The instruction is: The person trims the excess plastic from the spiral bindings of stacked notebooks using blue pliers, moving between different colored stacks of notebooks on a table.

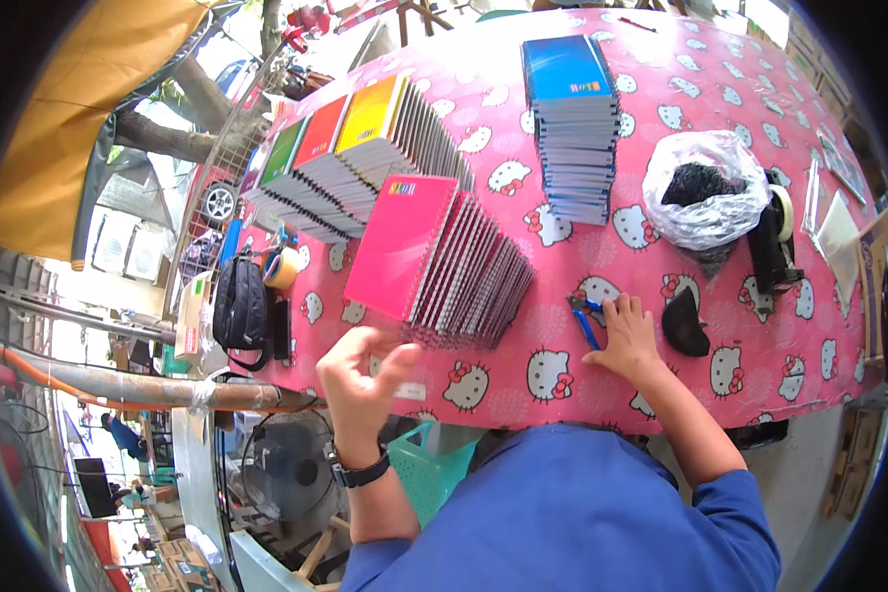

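Observation:
My left hand (pixel 360 380), with a dark watch (pixel 357 468) at the wrist, hovers by the near edge of a tall stack of pink spiral notebooks (pixel 400 242). Its fingers curl loosely, the thumb stands apart, and nothing shows in it. My right hand (pixel 627 337) lies on the pink cartoon-cat tablecloth (pixel 503 380), fingers spread. Beside its fingertips is a small blue-handled tool (pixel 587 324), apparently pliers or cutters. A black curved item (pixel 684 324) of unclear kind lies right of that hand.
Yellow (pixel 370 113), red (pixel 321 133) and green (pixel 281 153) notebook stacks stand behind the pink one. Farther back rises a blue notebook stack (pixel 569 74). A clear plastic bag (pixel 696 222) with black contents sits by a tape dispenser (pixel 775 242). A black pouch (pixel 242 306) lies left.

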Demonstrator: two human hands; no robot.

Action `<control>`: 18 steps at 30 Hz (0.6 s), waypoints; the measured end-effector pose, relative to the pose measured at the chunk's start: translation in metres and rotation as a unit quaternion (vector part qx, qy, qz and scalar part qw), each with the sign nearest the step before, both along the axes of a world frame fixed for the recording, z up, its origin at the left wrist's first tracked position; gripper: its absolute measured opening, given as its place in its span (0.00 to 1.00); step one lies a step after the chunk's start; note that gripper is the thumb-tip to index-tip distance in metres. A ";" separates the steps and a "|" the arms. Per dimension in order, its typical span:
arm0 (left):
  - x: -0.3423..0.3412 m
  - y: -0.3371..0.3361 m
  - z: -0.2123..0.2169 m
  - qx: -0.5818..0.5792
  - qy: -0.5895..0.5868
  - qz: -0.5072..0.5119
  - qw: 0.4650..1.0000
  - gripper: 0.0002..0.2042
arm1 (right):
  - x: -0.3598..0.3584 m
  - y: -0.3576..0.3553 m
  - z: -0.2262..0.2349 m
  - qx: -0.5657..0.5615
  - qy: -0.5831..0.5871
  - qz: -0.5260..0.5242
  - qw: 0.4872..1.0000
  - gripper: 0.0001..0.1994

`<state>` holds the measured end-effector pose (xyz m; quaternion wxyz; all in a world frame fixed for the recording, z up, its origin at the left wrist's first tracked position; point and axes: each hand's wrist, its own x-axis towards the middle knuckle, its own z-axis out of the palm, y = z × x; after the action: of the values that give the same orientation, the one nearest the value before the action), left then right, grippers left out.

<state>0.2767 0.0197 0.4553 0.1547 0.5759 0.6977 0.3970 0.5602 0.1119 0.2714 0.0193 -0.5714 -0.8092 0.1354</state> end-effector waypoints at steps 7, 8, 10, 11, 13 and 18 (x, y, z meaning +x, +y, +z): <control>0.016 0.014 0.017 -0.065 0.136 0.015 0.988 0.21 | 0.004 0.020 0.013 -0.423 0.584 -0.085 0.688 0.27; 0.009 0.014 0.013 -0.061 0.132 -0.002 0.989 0.19 | 0.001 0.018 0.023 -0.418 0.651 -0.054 0.632 0.27; 0.008 0.014 0.019 -0.081 0.156 -0.004 0.984 0.18 | -0.011 0.015 0.045 -0.373 0.663 -0.002 0.649 0.25; 0.010 0.014 0.025 -0.097 0.177 -0.007 0.979 0.18 | -0.020 0.014 0.055 -0.324 0.670 0.050 0.666 0.24; 0.017 0.015 0.028 -0.074 0.173 0.000 0.982 0.16 | -0.043 0.009 0.071 -0.239 0.649 0.067 0.720 0.23; 0.017 0.012 0.033 -0.104 0.173 0.007 0.979 0.16 | -0.073 0.002 0.130 0.117 0.424 0.197 0.876 0.25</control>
<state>0.2934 0.0320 0.4881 0.0878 0.6114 0.7556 0.2181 0.4874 0.1140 0.4014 0.4007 -0.2809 -0.8293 0.2699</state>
